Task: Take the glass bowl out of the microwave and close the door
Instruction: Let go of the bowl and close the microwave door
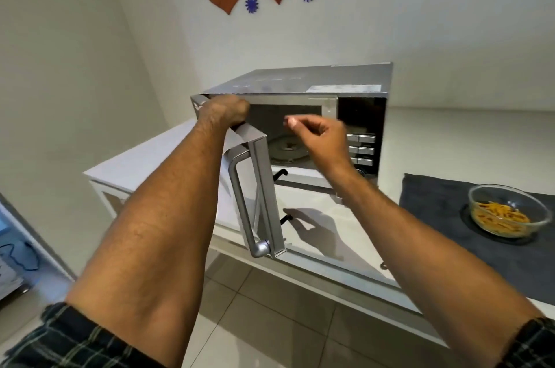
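At door's top edge, my left hand (223,110) grips microwave door (264,187), swung out toward me. Right hand (315,135) empty, loosely curled before cavity. Glass bowl (507,210) already on dark mat (435,205), desk right. Left hand nearer: push door shut.

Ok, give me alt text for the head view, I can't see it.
The left hand grips the top edge of the open microwave door; the right hand hovers empty before the cavity. The glass bowl of pasta sits on a dark mat to the right.
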The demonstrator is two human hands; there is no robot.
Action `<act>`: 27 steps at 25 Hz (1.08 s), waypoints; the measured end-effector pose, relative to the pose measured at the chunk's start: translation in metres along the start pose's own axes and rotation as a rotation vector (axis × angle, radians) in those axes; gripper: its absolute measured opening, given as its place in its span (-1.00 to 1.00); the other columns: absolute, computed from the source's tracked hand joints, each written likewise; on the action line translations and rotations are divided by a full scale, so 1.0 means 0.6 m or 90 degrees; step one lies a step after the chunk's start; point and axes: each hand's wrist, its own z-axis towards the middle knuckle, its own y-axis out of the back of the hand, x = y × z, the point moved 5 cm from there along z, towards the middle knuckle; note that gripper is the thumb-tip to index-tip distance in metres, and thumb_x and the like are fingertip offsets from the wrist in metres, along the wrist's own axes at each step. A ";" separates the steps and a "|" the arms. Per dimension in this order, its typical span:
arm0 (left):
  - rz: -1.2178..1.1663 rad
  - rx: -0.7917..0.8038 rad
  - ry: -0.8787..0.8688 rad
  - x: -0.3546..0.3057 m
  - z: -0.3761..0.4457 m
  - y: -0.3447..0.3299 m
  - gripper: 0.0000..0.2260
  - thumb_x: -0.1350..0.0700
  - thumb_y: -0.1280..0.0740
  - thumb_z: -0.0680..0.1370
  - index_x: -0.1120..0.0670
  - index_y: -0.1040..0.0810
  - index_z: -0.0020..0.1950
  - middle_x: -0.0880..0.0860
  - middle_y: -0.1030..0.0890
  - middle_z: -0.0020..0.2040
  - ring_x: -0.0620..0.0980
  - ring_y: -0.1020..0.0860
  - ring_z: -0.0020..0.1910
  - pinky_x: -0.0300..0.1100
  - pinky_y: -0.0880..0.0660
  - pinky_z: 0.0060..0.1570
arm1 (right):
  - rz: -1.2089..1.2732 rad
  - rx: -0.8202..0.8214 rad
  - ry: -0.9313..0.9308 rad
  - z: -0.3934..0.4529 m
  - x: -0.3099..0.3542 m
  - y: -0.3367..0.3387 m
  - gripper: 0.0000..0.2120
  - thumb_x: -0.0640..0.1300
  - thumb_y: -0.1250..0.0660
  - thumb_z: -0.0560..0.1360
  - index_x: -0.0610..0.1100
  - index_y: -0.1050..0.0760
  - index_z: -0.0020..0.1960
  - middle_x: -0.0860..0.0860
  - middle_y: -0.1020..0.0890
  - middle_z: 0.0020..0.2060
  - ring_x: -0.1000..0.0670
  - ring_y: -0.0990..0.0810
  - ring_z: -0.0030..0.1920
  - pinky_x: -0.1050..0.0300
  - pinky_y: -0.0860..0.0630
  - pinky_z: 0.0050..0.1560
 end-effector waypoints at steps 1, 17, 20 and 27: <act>-0.025 -0.018 0.004 -0.007 -0.004 -0.003 -0.61 0.08 -0.09 0.64 0.28 -0.48 0.32 0.30 -0.49 0.34 0.31 -0.42 0.34 0.14 -0.33 0.36 | 0.005 0.000 0.046 0.006 0.023 0.011 -0.75 -0.04 -0.45 0.53 -0.16 -0.71 0.12 0.01 -0.77 -0.01 0.10 -0.73 0.06 0.15 -0.65 0.11; -0.608 -0.407 -0.007 -0.078 -0.130 -0.123 -0.73 0.01 -0.16 0.61 0.12 -0.51 -0.17 0.05 -0.55 -0.18 -0.01 -0.48 -0.24 -0.14 -0.39 -0.23 | -0.627 0.152 0.365 0.055 0.102 0.033 -0.76 -0.01 -0.34 0.60 -0.03 -0.71 0.16 0.07 -0.75 0.10 0.02 -0.68 0.14 0.05 -0.59 0.15; -0.626 -0.289 -0.023 -0.113 -0.129 -0.160 -0.58 -0.07 -0.09 0.64 0.06 -0.47 -0.35 -0.03 -0.52 -0.38 -0.10 -0.45 -0.38 -0.19 -0.31 -0.37 | -0.706 0.146 0.351 0.073 0.100 0.049 -0.74 0.05 -0.33 0.59 -0.04 -0.69 0.14 0.04 -0.76 0.05 -0.06 -0.69 0.09 0.06 -0.57 0.09; -0.741 -0.080 -0.092 -0.166 -0.114 -0.220 -0.66 -0.04 -0.06 0.68 0.01 -0.47 -0.20 -0.02 -0.52 -0.36 -0.12 -0.47 -0.42 -0.17 -0.50 -0.40 | -0.881 0.003 0.084 0.106 0.055 0.126 -0.26 0.52 -0.07 0.47 -0.12 -0.64 -0.06 -0.05 -0.70 -0.19 -0.08 -0.61 -0.20 0.09 -0.42 -0.24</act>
